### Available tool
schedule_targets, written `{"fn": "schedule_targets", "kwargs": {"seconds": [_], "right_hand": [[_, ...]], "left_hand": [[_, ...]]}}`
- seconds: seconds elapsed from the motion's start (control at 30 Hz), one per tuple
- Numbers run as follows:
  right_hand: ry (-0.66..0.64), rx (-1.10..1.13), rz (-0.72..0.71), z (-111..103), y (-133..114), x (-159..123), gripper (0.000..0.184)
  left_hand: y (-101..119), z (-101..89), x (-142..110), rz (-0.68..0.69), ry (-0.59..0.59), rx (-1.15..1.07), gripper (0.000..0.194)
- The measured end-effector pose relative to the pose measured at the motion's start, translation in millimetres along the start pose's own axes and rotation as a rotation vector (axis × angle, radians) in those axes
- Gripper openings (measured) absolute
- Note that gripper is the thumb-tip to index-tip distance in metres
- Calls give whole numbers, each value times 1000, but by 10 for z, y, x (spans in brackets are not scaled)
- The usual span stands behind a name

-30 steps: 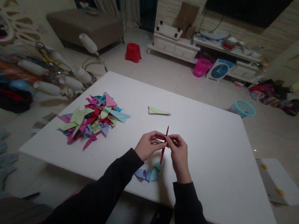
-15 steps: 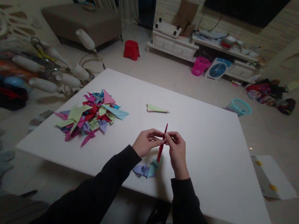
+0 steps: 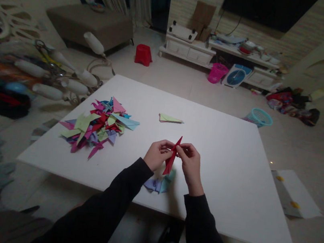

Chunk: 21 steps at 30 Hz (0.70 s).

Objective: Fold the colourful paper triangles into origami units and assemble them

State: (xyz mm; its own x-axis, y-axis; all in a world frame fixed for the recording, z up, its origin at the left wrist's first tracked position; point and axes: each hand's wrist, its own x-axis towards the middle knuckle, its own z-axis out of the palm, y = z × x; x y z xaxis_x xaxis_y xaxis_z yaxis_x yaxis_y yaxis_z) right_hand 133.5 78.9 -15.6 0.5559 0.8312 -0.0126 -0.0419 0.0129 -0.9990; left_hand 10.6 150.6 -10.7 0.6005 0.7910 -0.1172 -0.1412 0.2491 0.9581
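Observation:
A narrow piece of folded red paper (image 3: 170, 164) is held between my two hands over the white table (image 3: 221, 175). My left hand (image 3: 158, 154) pinches it from the left, and my right hand (image 3: 190, 158) grips its upper part from the right. Below it, near the table's front edge, lie folded purple paper (image 3: 154, 185) and folded teal paper (image 3: 167, 182). Farther back rests a flat folded green paper (image 3: 171, 119) with a pointed tip. To the left spreads a heap of colourful folded paper pieces (image 3: 97, 128).
A lamp with several white shades (image 3: 76, 86) stands close to the table's left edge. Beyond the far right corner is a blue basket (image 3: 259, 117) on the floor. A red stool (image 3: 143, 55) and a pink bin (image 3: 217, 73) stand farther back.
The red paper has turned from edge-on so more of its broad face shows, its lower end swinging left. Both hands stay almost in place, still gripping it.

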Motion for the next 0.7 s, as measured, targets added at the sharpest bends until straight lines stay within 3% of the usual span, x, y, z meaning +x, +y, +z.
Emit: {"fn": "schedule_targets", "kwargs": {"seconds": [0.5,0.7], "right_hand": [[-15,-18,10,35,9,13,25],[2,-28,-12,38,-32,-13,16]], "left_hand": [[-39,-9,26,73,109,144,13],[-2,-10,-11,61,129,129,14]]}}
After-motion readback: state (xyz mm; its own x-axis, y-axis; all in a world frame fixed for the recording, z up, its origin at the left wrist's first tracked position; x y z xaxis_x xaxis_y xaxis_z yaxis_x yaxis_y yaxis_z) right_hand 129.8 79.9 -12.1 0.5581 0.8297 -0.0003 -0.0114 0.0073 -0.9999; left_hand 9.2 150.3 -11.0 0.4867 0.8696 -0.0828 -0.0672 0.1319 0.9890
